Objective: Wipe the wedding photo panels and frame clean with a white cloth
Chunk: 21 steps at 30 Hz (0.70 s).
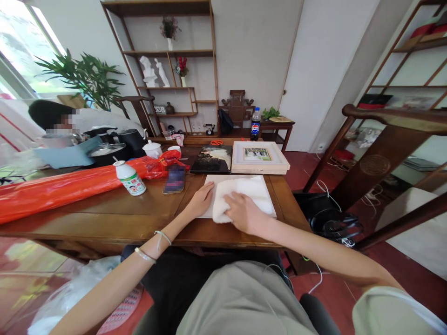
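A white cloth (226, 197) lies bunched on a flat white panel (256, 188) at the near edge of the wooden table (104, 214). My right hand (244, 214) presses down on the cloth with its fingers curled over it. Beside it, my left hand (199, 201) rests flat on the panel's left edge, fingers stretched out. Just behind the panel sit a pale wooden picture frame (260, 157) with a photo in it and a dark photo print (212, 159).
A phone (174, 179), a small white bottle (130, 177) and a long orange plastic bag (59, 188) lie to the left. A teapot, cups and pans stand farther back, near another person (56, 116). A cola bottle (255, 123) stands behind. A wooden chair (380, 158) is at right.
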Each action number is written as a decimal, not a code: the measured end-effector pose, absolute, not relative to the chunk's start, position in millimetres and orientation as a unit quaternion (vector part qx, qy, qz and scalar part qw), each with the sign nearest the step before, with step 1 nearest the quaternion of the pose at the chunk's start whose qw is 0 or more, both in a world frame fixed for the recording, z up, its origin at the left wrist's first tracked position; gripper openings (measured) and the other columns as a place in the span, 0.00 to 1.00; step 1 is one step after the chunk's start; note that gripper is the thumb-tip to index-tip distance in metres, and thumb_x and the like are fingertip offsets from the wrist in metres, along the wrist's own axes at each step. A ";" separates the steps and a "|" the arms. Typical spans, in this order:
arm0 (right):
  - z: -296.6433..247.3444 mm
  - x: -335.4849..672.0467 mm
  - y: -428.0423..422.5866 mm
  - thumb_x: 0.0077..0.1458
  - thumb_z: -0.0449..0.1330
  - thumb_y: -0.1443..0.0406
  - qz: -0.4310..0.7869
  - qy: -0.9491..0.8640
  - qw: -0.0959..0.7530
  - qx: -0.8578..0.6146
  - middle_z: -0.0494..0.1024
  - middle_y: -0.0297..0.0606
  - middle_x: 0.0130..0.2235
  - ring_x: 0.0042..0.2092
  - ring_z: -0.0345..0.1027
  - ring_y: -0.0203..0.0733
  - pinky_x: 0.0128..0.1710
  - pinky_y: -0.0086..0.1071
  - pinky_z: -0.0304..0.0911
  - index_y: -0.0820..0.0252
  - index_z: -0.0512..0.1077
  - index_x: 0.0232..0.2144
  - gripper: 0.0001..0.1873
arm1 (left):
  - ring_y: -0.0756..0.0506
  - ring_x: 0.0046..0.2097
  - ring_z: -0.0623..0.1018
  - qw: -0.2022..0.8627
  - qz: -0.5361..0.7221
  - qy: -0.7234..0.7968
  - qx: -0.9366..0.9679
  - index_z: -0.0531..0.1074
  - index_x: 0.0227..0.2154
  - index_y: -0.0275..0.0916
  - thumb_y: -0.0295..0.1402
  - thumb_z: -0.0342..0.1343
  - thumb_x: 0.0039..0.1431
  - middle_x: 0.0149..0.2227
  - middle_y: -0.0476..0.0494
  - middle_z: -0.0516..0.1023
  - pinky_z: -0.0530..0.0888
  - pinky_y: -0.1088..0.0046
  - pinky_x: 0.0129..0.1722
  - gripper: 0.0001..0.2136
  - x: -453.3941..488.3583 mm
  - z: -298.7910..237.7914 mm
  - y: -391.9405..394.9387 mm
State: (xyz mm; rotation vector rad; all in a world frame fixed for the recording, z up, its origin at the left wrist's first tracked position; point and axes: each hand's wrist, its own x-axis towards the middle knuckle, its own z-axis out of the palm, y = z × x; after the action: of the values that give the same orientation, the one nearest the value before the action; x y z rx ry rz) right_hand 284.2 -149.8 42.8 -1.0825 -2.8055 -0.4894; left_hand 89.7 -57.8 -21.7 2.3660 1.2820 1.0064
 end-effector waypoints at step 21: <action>41.6 244.4 -168.2 0.50 0.55 0.66 -0.181 -0.919 0.057 -0.345 0.70 0.53 0.42 0.41 0.63 0.52 0.34 0.41 0.59 0.63 0.74 0.30 0.08 | 0.44 0.51 0.72 0.155 0.390 0.422 0.804 0.71 0.43 0.36 0.30 0.41 0.60 0.48 0.40 0.74 0.66 0.65 0.54 0.15 85.1 -12.8 -46.8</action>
State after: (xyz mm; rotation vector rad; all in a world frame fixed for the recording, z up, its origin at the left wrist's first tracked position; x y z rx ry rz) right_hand 244.4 -168.2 41.6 -1.0461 -2.7875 -0.5474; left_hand 85.1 -46.8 -12.8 2.3023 1.2099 1.1161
